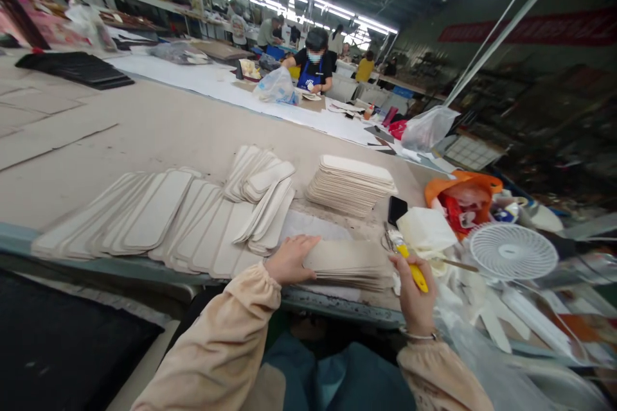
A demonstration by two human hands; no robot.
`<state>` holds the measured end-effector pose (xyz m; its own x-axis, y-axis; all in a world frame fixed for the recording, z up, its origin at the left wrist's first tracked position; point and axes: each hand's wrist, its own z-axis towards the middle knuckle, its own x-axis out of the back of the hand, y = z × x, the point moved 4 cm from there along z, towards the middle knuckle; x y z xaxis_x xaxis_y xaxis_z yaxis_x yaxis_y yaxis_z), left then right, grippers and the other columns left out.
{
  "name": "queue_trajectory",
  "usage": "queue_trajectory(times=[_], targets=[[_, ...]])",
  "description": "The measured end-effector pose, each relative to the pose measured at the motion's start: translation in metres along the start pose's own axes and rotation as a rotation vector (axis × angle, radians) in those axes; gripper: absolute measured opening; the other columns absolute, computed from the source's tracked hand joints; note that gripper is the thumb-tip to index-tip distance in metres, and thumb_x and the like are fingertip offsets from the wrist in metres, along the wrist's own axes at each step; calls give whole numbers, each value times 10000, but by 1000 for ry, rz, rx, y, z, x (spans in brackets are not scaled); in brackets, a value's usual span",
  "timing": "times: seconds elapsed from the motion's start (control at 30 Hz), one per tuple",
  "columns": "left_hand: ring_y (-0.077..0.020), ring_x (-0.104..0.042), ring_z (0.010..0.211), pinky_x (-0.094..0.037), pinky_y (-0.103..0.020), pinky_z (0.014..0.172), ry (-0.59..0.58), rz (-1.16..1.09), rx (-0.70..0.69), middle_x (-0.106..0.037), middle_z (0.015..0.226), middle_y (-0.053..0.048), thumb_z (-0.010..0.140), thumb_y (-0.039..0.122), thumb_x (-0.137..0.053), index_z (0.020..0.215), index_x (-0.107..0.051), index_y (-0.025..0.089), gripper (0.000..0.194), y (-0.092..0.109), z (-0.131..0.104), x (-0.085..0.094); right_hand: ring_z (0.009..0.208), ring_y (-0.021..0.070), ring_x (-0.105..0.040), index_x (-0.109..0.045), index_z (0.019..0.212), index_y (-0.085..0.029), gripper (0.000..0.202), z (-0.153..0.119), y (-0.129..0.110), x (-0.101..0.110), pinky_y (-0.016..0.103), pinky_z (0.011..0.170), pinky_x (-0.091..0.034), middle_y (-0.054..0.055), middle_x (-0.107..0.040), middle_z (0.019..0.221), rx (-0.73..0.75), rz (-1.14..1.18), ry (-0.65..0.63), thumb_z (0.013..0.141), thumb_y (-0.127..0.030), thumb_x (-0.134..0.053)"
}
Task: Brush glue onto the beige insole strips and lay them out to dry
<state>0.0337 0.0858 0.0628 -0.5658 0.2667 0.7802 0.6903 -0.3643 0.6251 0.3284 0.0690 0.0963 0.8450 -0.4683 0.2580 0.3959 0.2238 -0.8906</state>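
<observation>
My right hand (pixel 417 292) is closed around a brush with a yellow handle (pixel 418 277), its head pointing up and away from me. Against the left end of a low stack of beige panels (pixel 351 260) rests my left hand (pixel 290 260), fingers stretched out and thumb apart. Left of that hand, rounded pale strips (pixel 159 212) lie fanned out in overlapping rows. A smaller loose pile of strips (pixel 260 173) sits behind them. Beyond the panels stands a neat stack of rounded strips (pixel 354 180).
To the right are a black phone (pixel 397 210), a white block-shaped container (pixel 427 229), an orange bag (pixel 463 183) and a white fan (pixel 513 252). Black sheets (pixel 72 70) lie at the far left. Across the table a masked person (pixel 313 67) works beside a plastic bag (pixel 277 85).
</observation>
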Motion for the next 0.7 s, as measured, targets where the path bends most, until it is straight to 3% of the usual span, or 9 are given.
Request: queue_trajectory(times=[0.17, 0.33, 0.5, 0.6, 0.7], targets=[[-353, -375, 1355, -293, -526, 1115, 13, -60, 13, -455, 1456, -158, 666, 318, -724, 1518, -159, 176, 1032, 0, 2, 4, 637, 147, -552, -573, 888, -191, 307, -21, -24, -10, 298, 678, -451, -17, -582, 639, -18, 94, -131, 878, -497, -557], [-342, -440, 1304, -340, -493, 1082, 42, -142, 4, -529, 1385, -143, 628, 284, -720, 1522, -110, 190, 1086, 1, 3, 7, 513, 117, -423, -579, 956, -185, 298, -41, -42, -51, 247, 506, -323, -51, -467, 545, -222, 211, -365, 896, -473, -532], [-335, -490, 1255, -368, -483, 1063, 58, -171, -1, -542, 1368, -146, 605, 270, -720, 1521, -95, 176, 1113, -1, 3, 7, 495, 108, -391, -586, 913, -180, 333, -43, -52, -94, 245, 486, -302, -53, -457, 533, -280, 171, -500, 876, -509, -545], [-328, -515, 1218, -383, -467, 1054, 85, -179, -11, -553, 1350, -143, 612, 247, -695, 1524, -92, 155, 1097, -2, 2, 7, 490, 114, -412, -587, 863, -181, 326, -37, -55, -106, 255, 506, -332, -56, -456, 507, -254, 53, -538, 867, -505, -547], [-313, -521, 1202, -389, -438, 1055, 114, -184, -34, -567, 1334, -117, 627, 229, -666, 1525, -111, 158, 1058, -2, 0, 8, 477, 126, -434, -602, 801, -179, 357, -26, -50, -100, 265, 503, -350, -48, -460, 484, -187, -60, -481, 858, -525, -534]])
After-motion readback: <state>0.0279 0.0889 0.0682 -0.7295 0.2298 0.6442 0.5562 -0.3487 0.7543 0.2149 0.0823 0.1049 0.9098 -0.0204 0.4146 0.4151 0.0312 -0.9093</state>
